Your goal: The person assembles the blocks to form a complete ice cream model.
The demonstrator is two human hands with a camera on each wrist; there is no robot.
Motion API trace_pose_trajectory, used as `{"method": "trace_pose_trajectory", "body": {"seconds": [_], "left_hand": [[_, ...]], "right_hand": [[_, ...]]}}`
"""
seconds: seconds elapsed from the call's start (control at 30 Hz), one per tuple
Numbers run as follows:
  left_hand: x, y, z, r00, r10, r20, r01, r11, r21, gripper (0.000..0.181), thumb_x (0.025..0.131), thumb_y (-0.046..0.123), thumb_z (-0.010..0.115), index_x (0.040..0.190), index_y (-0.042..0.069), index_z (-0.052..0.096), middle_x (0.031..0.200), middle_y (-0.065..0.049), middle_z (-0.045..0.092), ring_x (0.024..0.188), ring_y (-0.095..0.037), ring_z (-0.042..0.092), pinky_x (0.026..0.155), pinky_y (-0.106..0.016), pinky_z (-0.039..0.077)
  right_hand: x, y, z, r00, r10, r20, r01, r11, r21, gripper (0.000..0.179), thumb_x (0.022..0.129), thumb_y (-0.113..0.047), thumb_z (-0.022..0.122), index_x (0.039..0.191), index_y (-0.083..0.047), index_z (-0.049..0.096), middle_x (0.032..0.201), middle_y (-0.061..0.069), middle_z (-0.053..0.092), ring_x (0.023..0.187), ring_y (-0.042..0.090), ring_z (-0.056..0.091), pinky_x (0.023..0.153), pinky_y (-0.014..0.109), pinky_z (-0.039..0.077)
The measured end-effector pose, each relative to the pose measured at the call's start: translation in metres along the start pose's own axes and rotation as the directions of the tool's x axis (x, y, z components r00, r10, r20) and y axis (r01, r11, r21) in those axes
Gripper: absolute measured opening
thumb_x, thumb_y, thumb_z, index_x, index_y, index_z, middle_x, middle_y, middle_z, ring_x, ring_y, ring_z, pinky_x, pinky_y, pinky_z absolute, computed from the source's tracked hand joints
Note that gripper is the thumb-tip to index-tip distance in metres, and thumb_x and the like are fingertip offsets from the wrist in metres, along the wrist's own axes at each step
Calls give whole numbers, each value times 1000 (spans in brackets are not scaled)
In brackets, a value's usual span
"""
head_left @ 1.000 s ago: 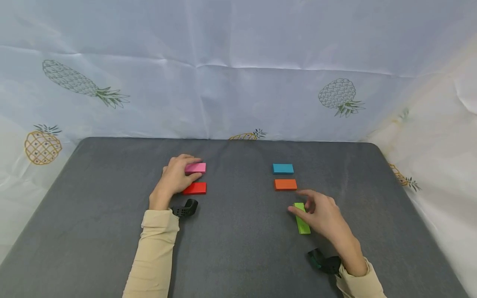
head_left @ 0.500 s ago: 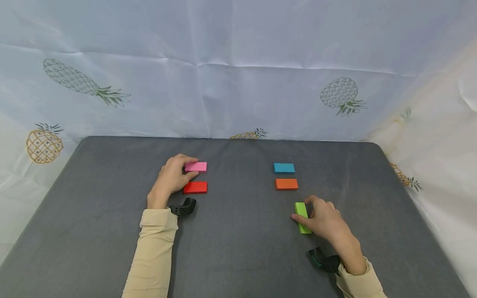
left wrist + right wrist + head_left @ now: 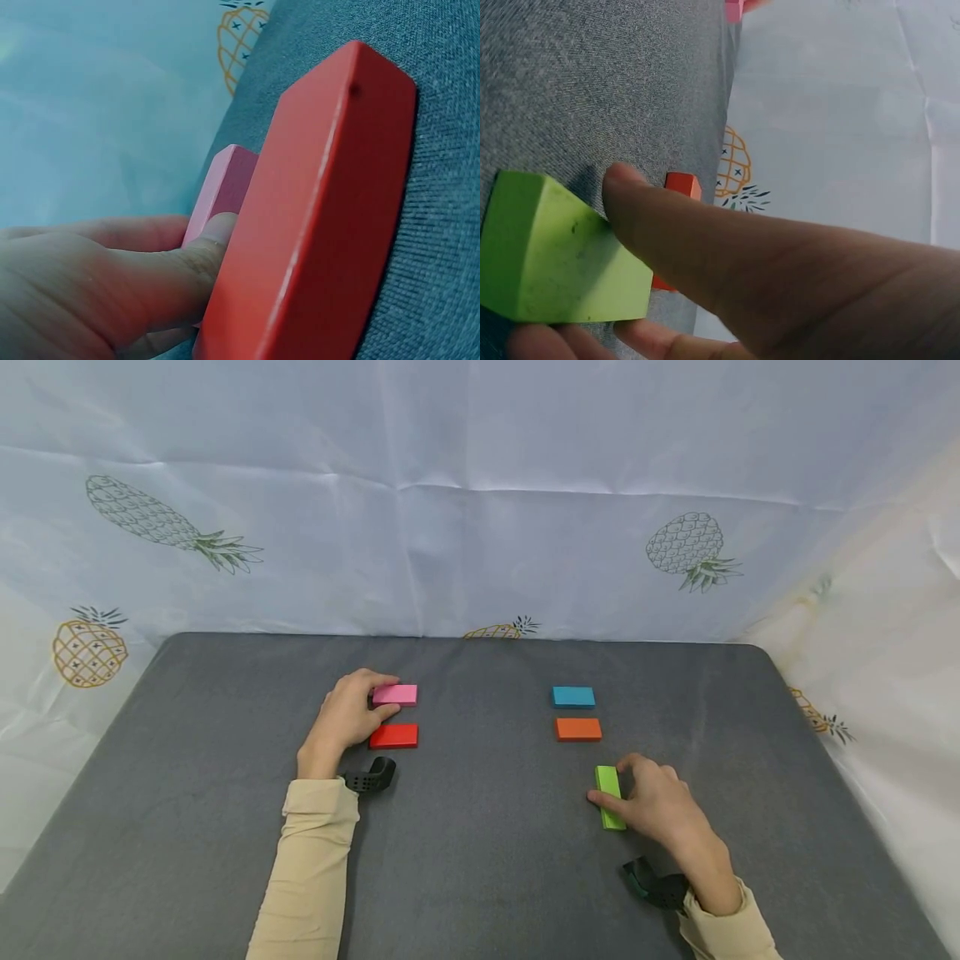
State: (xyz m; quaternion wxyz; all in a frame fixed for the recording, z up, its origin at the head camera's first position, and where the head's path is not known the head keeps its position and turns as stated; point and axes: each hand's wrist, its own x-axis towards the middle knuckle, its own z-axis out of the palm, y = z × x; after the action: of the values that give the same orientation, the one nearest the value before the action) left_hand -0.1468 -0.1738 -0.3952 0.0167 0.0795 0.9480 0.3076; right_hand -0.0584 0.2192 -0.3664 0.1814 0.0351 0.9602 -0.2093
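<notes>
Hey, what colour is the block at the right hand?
Lime green; the block shows best in the right wrist view.

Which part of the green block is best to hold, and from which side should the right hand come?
The green block is probably best pinched near its middle, across its long sides, with the right hand coming from above and the right. It is a long bar pointing roughly forward, so its narrower width should fit between thumb and fingers.
</notes>
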Motion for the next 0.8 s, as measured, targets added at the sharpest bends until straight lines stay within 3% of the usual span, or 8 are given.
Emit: {"method": "trace_pose_trajectory", "body": {"seconds": [0.8], "left_hand": [[2, 1, 1, 1000, -17, -11, 17, 1000, 1, 38, 94, 11, 72, 130, 1, 68, 130, -24, 65, 116, -40, 61, 100, -60, 48]], "right_hand": [[-1, -4, 2, 998, -44, -54, 48, 997, 58, 63, 86, -35, 82, 125, 9, 61, 74, 6, 67, 61, 14, 57, 54, 30, 45]]}}
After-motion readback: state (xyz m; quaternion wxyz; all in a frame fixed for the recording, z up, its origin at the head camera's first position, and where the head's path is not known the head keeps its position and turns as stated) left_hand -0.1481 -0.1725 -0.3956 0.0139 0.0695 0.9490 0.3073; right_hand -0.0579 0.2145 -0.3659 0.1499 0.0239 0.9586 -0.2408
